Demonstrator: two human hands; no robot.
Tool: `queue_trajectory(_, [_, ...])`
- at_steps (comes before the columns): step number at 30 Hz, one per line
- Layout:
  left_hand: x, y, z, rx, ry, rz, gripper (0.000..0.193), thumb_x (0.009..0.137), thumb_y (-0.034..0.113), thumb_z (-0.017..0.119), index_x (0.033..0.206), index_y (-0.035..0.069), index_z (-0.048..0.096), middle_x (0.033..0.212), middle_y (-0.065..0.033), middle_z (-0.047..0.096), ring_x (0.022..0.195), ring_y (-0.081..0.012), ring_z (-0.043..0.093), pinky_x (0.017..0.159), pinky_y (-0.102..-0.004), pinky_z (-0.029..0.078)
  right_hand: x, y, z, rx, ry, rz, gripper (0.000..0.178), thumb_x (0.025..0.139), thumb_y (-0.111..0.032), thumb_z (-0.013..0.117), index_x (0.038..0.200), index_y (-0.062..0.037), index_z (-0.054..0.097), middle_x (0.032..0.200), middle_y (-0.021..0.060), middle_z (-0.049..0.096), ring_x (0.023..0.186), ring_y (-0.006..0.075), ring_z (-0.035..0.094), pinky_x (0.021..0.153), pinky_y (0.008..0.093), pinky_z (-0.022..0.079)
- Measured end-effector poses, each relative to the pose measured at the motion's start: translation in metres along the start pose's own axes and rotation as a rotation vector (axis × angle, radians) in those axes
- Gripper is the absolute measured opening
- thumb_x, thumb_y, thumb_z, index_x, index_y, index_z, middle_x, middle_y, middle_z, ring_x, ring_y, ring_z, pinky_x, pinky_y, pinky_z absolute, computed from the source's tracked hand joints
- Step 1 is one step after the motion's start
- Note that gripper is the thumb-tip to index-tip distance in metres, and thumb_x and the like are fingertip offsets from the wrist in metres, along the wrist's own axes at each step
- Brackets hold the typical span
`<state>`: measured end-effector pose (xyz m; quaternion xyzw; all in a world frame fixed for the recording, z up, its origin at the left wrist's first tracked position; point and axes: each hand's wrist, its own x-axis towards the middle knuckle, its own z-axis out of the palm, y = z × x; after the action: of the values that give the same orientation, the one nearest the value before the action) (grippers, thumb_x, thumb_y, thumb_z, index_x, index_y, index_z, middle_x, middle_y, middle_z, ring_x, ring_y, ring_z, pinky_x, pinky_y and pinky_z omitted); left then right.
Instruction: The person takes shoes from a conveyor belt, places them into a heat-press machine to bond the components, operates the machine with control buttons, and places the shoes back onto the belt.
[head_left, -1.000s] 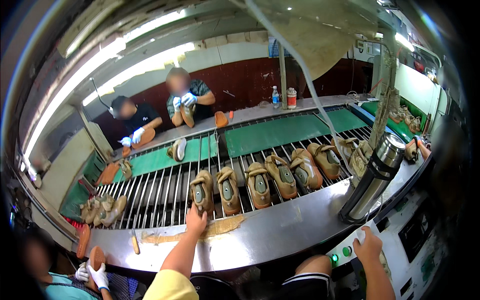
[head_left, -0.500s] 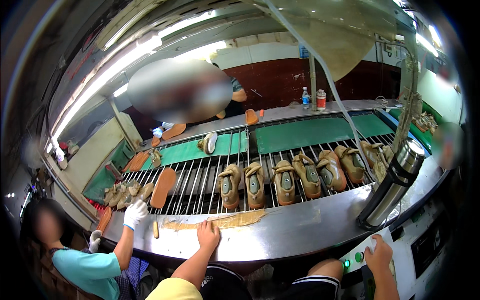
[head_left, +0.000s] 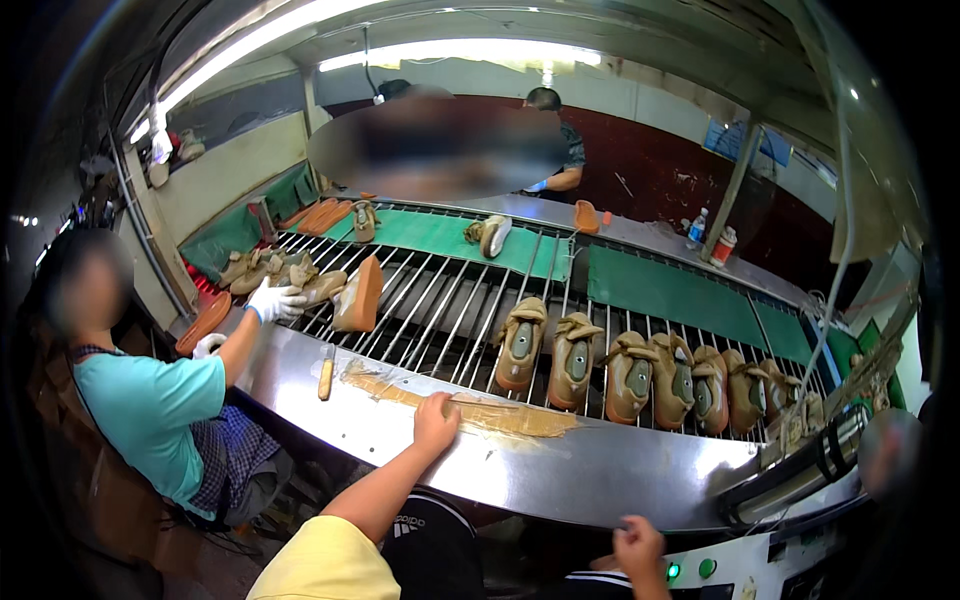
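Note:
My left hand (head_left: pixel 436 422) rests on the metal ledge (head_left: pixel 400 455), on a strip of brown tape (head_left: pixel 510 415). Its fingers are curled, and a thin dark line runs out from them to the right; I cannot make out what it is. My right hand (head_left: pixel 638 548) is raised low at the right, close to a white control box (head_left: pixel 730 570) with green buttons. Its fingers are pinched together, and what they may hold is too small to name. Beyond the ledge, several tan shoes (head_left: pixel 522 345) stand in a row on the metal rollers (head_left: pixel 440 310).
On the left a co-worker's white-gloved hand (head_left: pixel 277 300) reaches to a group of shoes, by a tilted shoe with an orange sole (head_left: pixel 360 300). A wooden-handled tool (head_left: pixel 326 375) lies on the ledge. A steel flask (head_left: pixel 800 470) stands at the right.
My view has swung left. My right hand has come away from the control box buttons. My left fingers have curled in. The co-worker's gloved hand has moved forward onto the shoes.

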<state>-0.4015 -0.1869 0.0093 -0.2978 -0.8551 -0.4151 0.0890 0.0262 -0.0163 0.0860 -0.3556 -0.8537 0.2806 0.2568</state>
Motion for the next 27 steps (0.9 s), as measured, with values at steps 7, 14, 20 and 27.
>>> queue_trajectory(7, [0.117,-0.145,-0.057,-0.79,0.258,-0.746,0.029,0.089,0.032,0.053,0.101,0.005,0.058,0.09,-0.0063,0.062,0.079,-0.0176,0.057,0.069,-0.0302,0.048,0.078,-0.123,0.203,-0.003,-0.255,-0.202,0.023,0.078,-0.026,0.062,0.096,-0.0121,0.066,0.068,0.0119,0.063,0.065,0.0322,0.063,0.061,0.0425,0.05])
queue_trajectory(14, [0.21,-0.212,-0.084,-0.925,0.431,-0.964,0.046,0.082,0.041,0.06,0.102,0.0,0.057,0.093,-0.0125,0.06,0.069,-0.021,0.056,0.057,-0.0344,0.046,0.08,-0.136,0.223,-0.148,-0.215,-0.219,0.013,0.078,-0.021,0.058,0.087,-0.0125,0.064,0.066,0.0127,0.064,0.063,0.034,0.063,0.058,0.0466,0.049])
queue_trajectory(20, [0.233,-0.175,-0.075,0.039,0.492,-1.168,0.076,0.077,0.05,0.063,0.131,-0.001,0.045,0.132,-0.0243,0.041,0.12,-0.0406,0.042,0.099,-0.0493,0.039,0.082,-0.139,0.222,-0.203,-0.223,-0.181,0.013,0.078,-0.019,0.057,0.089,-0.0132,0.061,0.066,0.0121,0.064,0.061,0.0336,0.062,0.058,0.0463,0.049])
queue_trajectory(27, [0.247,-0.22,-0.109,0.244,0.39,-1.052,0.076,0.081,0.055,0.054,0.132,-0.001,0.044,0.135,-0.0256,0.043,0.125,-0.041,0.04,0.102,-0.0481,0.035,0.088,-0.148,0.229,-0.194,-0.261,-0.18,0.012,0.076,-0.02,0.059,0.086,-0.0133,0.062,0.062,0.0105,0.061,0.058,0.0328,0.061,0.056,0.0451,0.048])
